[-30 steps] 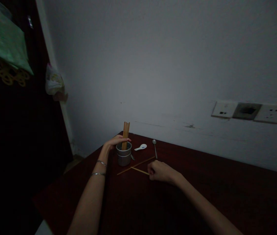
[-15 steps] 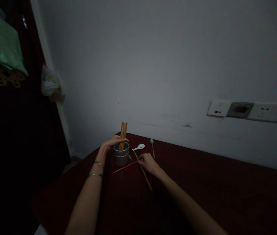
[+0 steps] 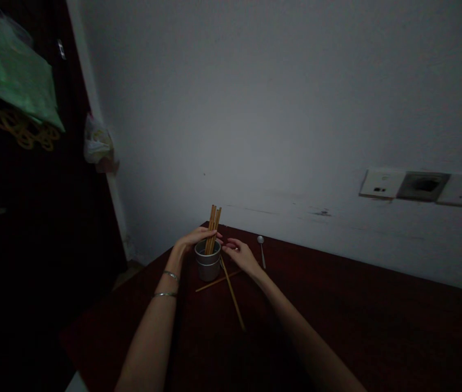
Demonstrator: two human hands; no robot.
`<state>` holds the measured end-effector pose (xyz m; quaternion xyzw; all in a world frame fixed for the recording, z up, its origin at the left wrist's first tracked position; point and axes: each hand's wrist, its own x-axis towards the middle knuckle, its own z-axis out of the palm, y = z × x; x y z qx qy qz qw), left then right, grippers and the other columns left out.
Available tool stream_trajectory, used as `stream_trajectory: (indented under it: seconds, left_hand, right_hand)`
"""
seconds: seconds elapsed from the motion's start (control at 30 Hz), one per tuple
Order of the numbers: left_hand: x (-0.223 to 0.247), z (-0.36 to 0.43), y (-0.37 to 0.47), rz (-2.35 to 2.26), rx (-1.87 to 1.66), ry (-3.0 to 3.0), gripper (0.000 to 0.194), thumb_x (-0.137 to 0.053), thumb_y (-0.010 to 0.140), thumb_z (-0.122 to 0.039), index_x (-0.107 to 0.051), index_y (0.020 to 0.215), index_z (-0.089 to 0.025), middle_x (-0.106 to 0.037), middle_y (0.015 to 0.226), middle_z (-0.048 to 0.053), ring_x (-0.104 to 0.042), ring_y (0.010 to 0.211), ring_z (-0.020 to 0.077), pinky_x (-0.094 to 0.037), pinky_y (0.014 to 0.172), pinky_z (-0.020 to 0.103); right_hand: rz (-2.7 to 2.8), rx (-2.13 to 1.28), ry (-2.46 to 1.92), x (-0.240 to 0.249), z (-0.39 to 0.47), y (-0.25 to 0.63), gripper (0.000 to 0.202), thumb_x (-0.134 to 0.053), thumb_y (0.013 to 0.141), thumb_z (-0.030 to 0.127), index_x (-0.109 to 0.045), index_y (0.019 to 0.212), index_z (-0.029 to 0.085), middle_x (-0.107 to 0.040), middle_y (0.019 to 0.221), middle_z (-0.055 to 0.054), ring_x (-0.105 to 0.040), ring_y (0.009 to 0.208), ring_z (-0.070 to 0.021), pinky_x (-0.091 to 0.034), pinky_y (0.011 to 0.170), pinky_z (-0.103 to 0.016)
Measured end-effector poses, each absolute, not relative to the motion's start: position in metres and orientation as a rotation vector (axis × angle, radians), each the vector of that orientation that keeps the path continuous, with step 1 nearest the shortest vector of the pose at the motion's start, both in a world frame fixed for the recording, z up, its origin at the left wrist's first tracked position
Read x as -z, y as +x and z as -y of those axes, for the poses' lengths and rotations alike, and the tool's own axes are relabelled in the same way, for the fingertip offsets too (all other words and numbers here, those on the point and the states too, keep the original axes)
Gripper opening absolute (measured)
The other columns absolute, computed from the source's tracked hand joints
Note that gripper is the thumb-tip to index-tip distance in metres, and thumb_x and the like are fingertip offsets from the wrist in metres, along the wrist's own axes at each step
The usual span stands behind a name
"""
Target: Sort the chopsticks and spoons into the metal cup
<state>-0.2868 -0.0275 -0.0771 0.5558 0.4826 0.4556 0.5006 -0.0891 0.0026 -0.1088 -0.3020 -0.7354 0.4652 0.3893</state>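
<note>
My left hand (image 3: 198,236) is closed around a bundle of wooden chopsticks (image 3: 213,228). They stand upright, leaning slightly right, in a grey metal cup (image 3: 208,265). Just right of the cup's rim is my right hand (image 3: 242,256), its thumb and forefinger apart. Below its fingertips, a loose chopstick (image 3: 233,296) slants toward me, crossing another chopstick (image 3: 210,285) that lies on the table. The hand covers nearly all of the white spoon. A metal spoon (image 3: 262,250) lies to the right of that hand.
The dark red table (image 3: 337,305) meets a pale wall (image 3: 279,136) at its back edge. Wall sockets (image 3: 424,186) are at the right. On the left, a green bag (image 3: 18,76) and a small plastic bag (image 3: 97,142) hang by a dark door.
My right hand has moved from the crossing of the loose chopsticks up toward the cup and white spoon. One loose chopstick has shifted left. My left hand stays on the bundle.
</note>
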Motion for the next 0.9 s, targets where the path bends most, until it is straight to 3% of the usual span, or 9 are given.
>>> stream_trajectory:
  seconds: [0.17,0.33,0.5,0.77,0.9]
  left_hand:
    - [0.074,0.027,-0.286,-1.181,-1.155,1.311,0.04,-0.064,0.072,-0.041,-0.064,0.094,-0.007,-0.069,0.086,0.014,-0.065,0.076,0.0194,-0.049,0.072,0.03]
    - [0.065,0.031,-0.281,-1.144,-1.26,1.267,0.033,-0.062,0.076,-0.036,-0.063,0.089,-0.006,-0.068,0.084,0.015,-0.065,0.075,0.0194,-0.05,0.074,0.033]
    - [0.05,0.032,-0.276,-1.179,-1.512,1.184,0.022,-0.059,0.079,-0.028,-0.06,0.082,-0.006,-0.068,0.076,0.012,-0.064,0.068,0.0164,-0.049,0.073,0.031]
    - [-0.007,0.074,-0.29,-1.322,-2.073,1.114,0.035,-0.04,0.088,-0.039,-0.055,0.098,-0.009,-0.068,0.09,0.014,-0.066,0.076,0.0187,-0.049,0.069,0.031]
    - [-0.014,0.088,-0.313,-1.564,-1.846,1.14,0.036,-0.044,0.085,-0.044,-0.055,0.094,-0.011,-0.069,0.078,0.011,-0.066,0.065,0.018,-0.049,0.063,0.03]
  right_hand:
    - [1.836,-1.375,-0.602,0.111,-0.002,-0.111,0.054,-0.063,0.071,0.033,-0.048,0.118,0.011,-0.058,0.113,-0.014,-0.058,0.098,-0.0181,-0.045,0.085,-0.031]
    - [1.89,-1.497,-0.517,0.112,-0.005,-0.117,0.049,-0.058,0.076,0.027,-0.043,0.121,0.014,-0.06,0.109,-0.01,-0.06,0.093,-0.0162,-0.047,0.082,-0.029]
    - [1.897,-1.525,-0.595,0.116,-0.008,-0.119,0.06,-0.059,0.075,0.026,-0.034,0.129,0.014,-0.058,0.111,-0.011,-0.06,0.093,-0.0167,-0.047,0.082,-0.03]
    - [1.968,-1.496,-0.611,0.113,-0.007,-0.114,0.056,-0.057,0.075,0.028,-0.039,0.126,0.012,-0.062,0.101,-0.009,-0.06,0.091,-0.0174,-0.047,0.079,-0.031]
    - [1.973,-1.477,-0.581,0.113,-0.007,-0.115,0.053,-0.056,0.076,0.027,-0.04,0.125,0.012,-0.062,0.101,-0.01,-0.06,0.092,-0.0178,-0.048,0.08,-0.031]
